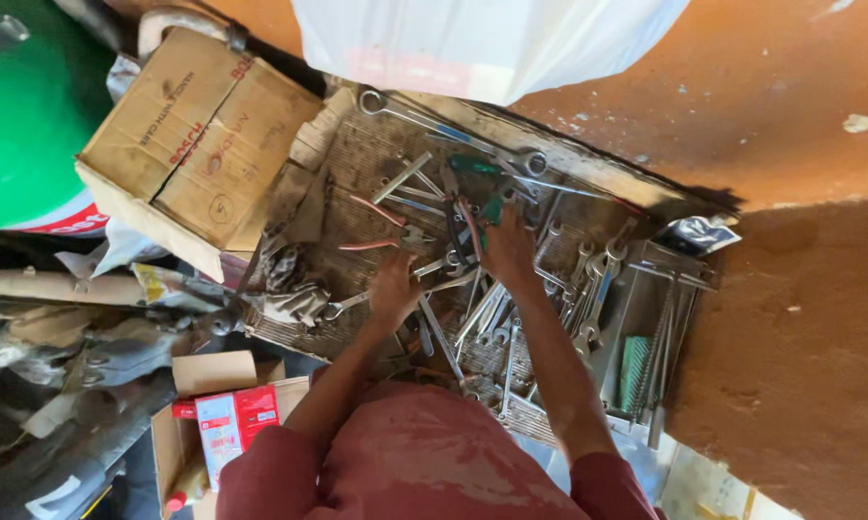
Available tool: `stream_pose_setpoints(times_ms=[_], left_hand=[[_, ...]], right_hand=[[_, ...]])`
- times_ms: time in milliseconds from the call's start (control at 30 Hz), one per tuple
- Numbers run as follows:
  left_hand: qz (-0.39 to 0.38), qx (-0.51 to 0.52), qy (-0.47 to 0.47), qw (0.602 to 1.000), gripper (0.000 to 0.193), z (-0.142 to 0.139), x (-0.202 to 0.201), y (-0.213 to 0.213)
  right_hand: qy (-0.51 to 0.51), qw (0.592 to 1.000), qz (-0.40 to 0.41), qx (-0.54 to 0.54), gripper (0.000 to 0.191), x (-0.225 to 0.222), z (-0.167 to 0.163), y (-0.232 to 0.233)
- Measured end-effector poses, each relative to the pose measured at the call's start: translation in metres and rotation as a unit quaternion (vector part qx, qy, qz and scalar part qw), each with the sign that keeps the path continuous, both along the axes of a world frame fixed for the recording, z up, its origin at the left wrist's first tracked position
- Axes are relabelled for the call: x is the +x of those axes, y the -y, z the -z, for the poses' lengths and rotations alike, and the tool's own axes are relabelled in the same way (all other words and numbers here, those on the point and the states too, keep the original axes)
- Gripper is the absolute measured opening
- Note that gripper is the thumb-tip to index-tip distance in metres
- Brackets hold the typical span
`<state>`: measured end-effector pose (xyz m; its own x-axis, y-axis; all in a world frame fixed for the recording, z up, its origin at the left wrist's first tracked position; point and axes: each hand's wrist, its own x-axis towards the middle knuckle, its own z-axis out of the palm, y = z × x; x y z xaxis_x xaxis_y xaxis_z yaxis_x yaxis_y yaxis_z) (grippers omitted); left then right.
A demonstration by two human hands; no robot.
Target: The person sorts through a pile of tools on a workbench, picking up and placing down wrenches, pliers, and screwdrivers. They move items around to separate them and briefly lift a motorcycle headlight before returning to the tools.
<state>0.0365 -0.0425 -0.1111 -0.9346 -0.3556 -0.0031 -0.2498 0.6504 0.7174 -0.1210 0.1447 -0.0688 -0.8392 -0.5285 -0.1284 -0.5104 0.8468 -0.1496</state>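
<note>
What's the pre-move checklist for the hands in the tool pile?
1. Left hand on the spanners: ok, resting among them.
2. Right hand at the green-handled tool: ok, touching it.
3. Firm grasp on either: cannot tell, fingers hidden.
4. Tools free to lift: not ok, the spanners overlap.
5. Cardboard box clear of both hands: ok, apart at the side.

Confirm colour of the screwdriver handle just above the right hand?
Green, on the screwdriver handle lying among the spanners above the right hand; head view shows it best.

Grey metal wrenches (482,313), heaped flat
</note>
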Motion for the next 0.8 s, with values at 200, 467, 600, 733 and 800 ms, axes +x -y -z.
stream_pose_setpoints(times_ms=[200,467,600,733,800], left_hand=[[0.058,0.013,0.014,0.998,0.041,0.003,0.012,0.017],[-0.033,-0.095,-0.045,0.994,0.048,-0.001,0.044,0.016],[0.002,-0.105,0.018,0.994,0.029,0.010,0.052,0.031],[0.004,-0.085,0.060,0.995,0.032,0.018,0.052,0.031],[-0.001,-0.095,0.044,0.995,0.033,0.016,0.050,0.030]], right_hand=[[-0.003,0.999,0.019,-0.028,0.073,0.012,-0.002,-0.025],[0.014,0.964,0.133,-0.229,0.005,0.166,0.015,-0.036],[0.149,0.973,0.100,-0.146,0.035,0.216,0.033,-0.029],[0.138,0.976,0.109,-0.128,0.021,0.224,0.049,-0.032],[0.211,0.945,0.174,-0.176,0.024,0.225,0.049,-0.034]])
